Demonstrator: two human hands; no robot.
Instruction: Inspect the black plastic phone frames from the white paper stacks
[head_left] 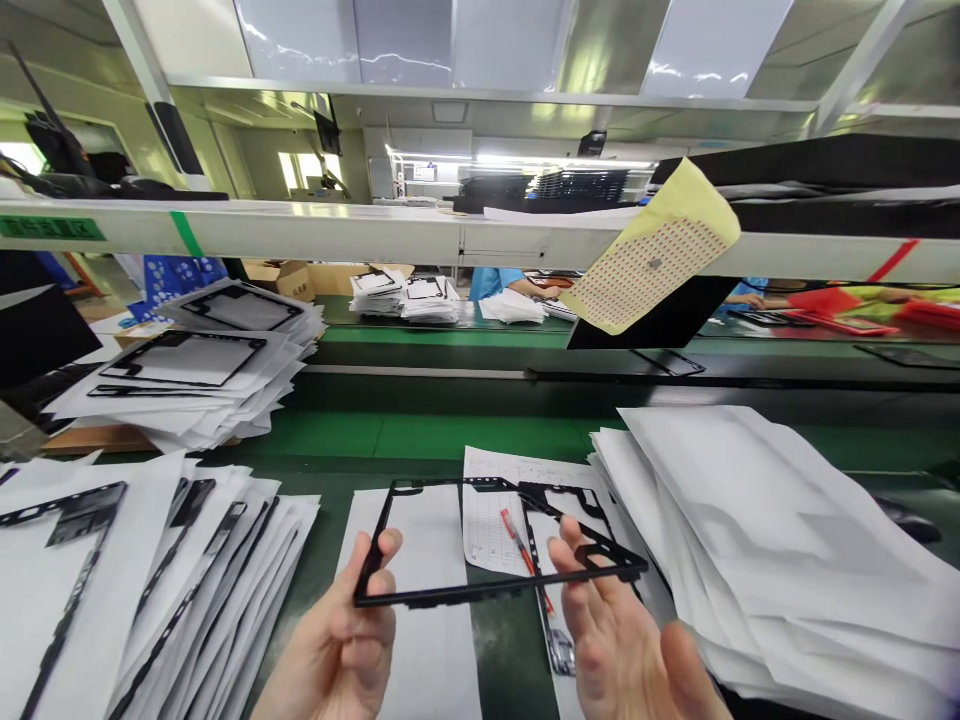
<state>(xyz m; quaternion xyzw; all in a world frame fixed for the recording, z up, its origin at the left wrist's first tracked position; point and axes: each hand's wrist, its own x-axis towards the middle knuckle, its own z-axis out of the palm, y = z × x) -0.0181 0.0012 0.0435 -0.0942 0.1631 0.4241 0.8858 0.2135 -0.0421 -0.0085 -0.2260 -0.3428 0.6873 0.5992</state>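
A thin black rectangular frame (465, 594), like a tablet's middle frame, is held tilted above the bench. My left hand (345, 630) pinches its left end between thumb and fingers. At the right end, my right hand (607, 630) has its fingers against the frame around the corner, with the thumb spread away. Beneath lie a white sheet (427, 660), a printed form (487, 530) and a red pen (517, 540). Another black frame (600, 500) rests on white paper behind my right fingers.
White sheets interleaved with black frames form a stack (225, 580) at left, with another pile (187, 370) behind it. A tall stack of white sheets (765, 530) stands at right. A yellow sticker sheet (660, 250) hangs from the shelf (375, 225). Across the bench, a co-worker's blue sleeve (491, 282) shows.
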